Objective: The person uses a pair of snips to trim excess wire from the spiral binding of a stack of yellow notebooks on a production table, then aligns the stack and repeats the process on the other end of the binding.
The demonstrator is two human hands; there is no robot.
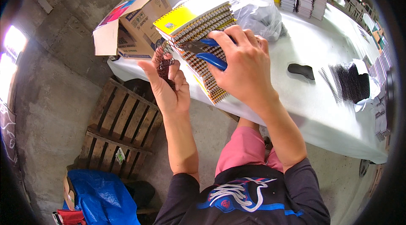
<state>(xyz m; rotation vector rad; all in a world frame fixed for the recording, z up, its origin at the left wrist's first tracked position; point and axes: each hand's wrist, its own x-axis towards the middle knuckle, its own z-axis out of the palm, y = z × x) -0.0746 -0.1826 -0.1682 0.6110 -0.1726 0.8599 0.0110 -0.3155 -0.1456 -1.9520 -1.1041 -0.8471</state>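
At the near left edge of the table (296,106), notebooks (203,30) are resting stacked; my right hand (245,64) is gripping blue pliers (212,61), my left hand (171,85) is curling around dark wire coils (165,67). I am worrying that, should the coils snag, tugging could topple the notebooks.

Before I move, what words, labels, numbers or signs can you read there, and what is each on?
I don't copy out wording, so here is where print stands:
Open cardboard box: dark lettering and small outlined symbols on its sides.
Yellow notebook cover: a small coloured badge, too small to read.
Dark shirt: a white, blue and red graphic; I can't tell if it holds letters.
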